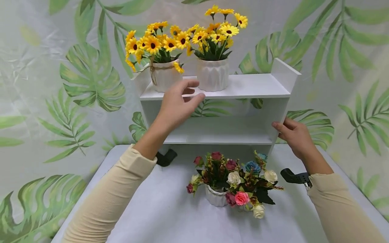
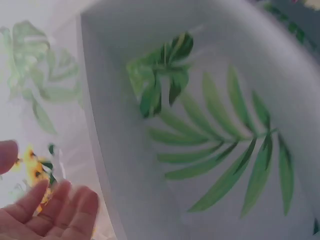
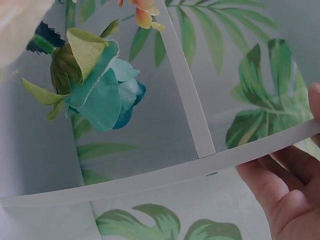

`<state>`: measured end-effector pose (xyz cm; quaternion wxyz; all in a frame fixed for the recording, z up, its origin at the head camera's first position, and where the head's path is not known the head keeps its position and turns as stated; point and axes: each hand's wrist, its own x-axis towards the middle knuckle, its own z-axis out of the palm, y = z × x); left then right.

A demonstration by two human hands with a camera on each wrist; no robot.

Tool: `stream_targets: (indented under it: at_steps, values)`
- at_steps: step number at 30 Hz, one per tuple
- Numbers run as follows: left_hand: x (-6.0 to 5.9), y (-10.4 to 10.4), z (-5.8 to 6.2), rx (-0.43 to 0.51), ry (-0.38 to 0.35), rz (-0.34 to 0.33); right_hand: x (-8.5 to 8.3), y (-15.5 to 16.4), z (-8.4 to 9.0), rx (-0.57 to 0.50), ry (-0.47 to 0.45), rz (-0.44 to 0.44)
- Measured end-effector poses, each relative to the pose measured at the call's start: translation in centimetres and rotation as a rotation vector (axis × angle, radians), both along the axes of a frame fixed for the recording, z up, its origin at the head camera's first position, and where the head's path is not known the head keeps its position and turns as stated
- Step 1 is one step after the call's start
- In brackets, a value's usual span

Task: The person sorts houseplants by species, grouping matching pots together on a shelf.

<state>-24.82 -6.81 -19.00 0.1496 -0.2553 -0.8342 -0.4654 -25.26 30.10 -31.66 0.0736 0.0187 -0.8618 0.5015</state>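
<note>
Steadying the white two-tier wooden shelf (image 1: 243, 88) at its right panel with our gripping right hand (image 1: 293, 135), we hover our open left hand (image 1: 177, 103) near two white pots of yellow sunflowers (image 1: 182, 44) on top, while the white pot of mixed roses (image 1: 234, 182) waits on the white table (image 1: 158, 209).

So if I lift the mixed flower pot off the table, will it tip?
Probably top-heavy: the flower pot is small and the blooms spread wider than it, mostly to the right. Likely light, since the teal rose looks like frayed fabric. The ribbed white body may be breakable.
</note>
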Motion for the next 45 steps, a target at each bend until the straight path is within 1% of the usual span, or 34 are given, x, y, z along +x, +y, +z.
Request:
stream_targets:
  at_steps: [1, 3, 5, 7, 9, 11, 15, 17, 18, 19, 20, 21, 22, 23, 24, 26, 27, 28, 30, 32, 34, 36, 38, 40, 43, 45]
  values:
    - [0.7, -0.4, -0.6, 0.011, 0.046, -0.023, 0.0, 0.0, 0.0, 0.002, 0.000, -0.001]
    - [2.1, -1.2, -2.0, -0.006, 0.121, -0.065, -0.1, 0.0, 0.0, -0.001, 0.001, -0.001]
    - [3.4, -1.9, -3.3, -0.051, 0.178, -0.098, -0.1, 0.0, -0.1, -0.003, 0.002, -0.004]
    - [4.6, -2.7, -4.7, -0.115, 0.211, -0.128, -0.1, -0.1, -0.1, -0.006, 0.002, -0.005]
    - [5.4, -3.5, -6.2, -0.161, 0.218, -0.165, -0.1, -0.1, -0.2, -0.005, 0.000, -0.006]
    - [6.0, -4.1, -7.8, -0.196, 0.206, -0.199, -0.1, -0.1, -0.2, -0.004, -0.001, -0.008]
    - [6.4, -5.0, -11.3, -0.197, 0.146, -0.277, 0.0, -0.1, -0.1, -0.003, -0.001, -0.014]
    - [6.7, -5.2, -13.3, -0.193, 0.098, -0.315, 0.1, -0.1, 0.0, -0.003, -0.004, -0.017]
    - [6.9, -5.2, -14.5, -0.199, 0.094, -0.341, 0.1, -0.1, 0.0, -0.003, -0.006, -0.017]
    - [7.2, -5.3, -15.6, -0.223, 0.089, -0.362, 0.1, -0.2, 0.0, -0.004, -0.009, -0.016]
    - [7.6, -5.3, -16.8, -0.268, 0.096, -0.383, 0.2, -0.2, 0.0, -0.001, -0.012, -0.017]
    - [8.0, -5.3, -17.9, -0.329, 0.120, -0.407, 0.2, -0.3, 0.0, 0.002, -0.014, -0.016]
    - [8.5, -5.2, -19.0, -0.399, 0.159, -0.435, 0.2, -0.3, 0.0, 0.000, -0.016, -0.015]
    - [8.9, -5.1, -20.0, -0.461, 0.197, -0.466, 0.2, -0.3, 0.1, -0.001, -0.017, -0.015]
    - [9.4, -4.9, -20.9, -0.523, 0.218, -0.492, 0.2, -0.3, 0.1, -0.005, -0.018, -0.015]
    - [10.1, -4.4, -22.3, -0.628, 0.213, -0.534, 0.2, -0.2, 0.1, -0.011, -0.021, -0.017]
    - [10.2, -4.2, -22.8, -0.654, 0.192, -0.549, 0.2, -0.2, 0.1, -0.016, -0.020, -0.018]
    - [10.2, -4.0, -23.3, -0.661, 0.147, -0.558, 0.1, -0.2, 0.2, -0.023, -0.018, -0.018]
    - [10.0, -3.6, -23.9, -0.662, 0.022, -0.547, 0.2, -0.2, 0.2, -0.024, -0.014, -0.020]
    - [9.6, -3.4, -24.5, -0.628, -0.085, -0.511, 0.1, -0.3, 0.2, -0.022, -0.009, -0.019]
    - [9.1, -3.2, -24.9, -0.566, -0.204, -0.460, 0.1, -0.2, 0.2, -0.020, -0.007, -0.020]
    - [8.6, -2.9, -25.3, -0.489, -0.297, -0.399, 0.1, -0.1, 0.2, -0.021, -0.011, -0.023]
    - [8.1, -2.7, -25.7, -0.414, -0.352, -0.338, 0.1, -0.1, 0.2, -0.029, -0.015, -0.023]
    - [7.7, -2.3, -26.1, -0.361, -0.373, -0.288, 0.1, 0.0, 0.2, -0.034, -0.016, -0.022]
    - [7.3, -1.7, -26.5, -0.332, -0.395, -0.226, 0.0, -0.1, 0.2, -0.036, -0.018, -0.020]
    - [7.0, -1.2, -26.5, -0.326, -0.409, -0.200, 0.0, -0.1, 0.2, -0.031, -0.017, -0.020]
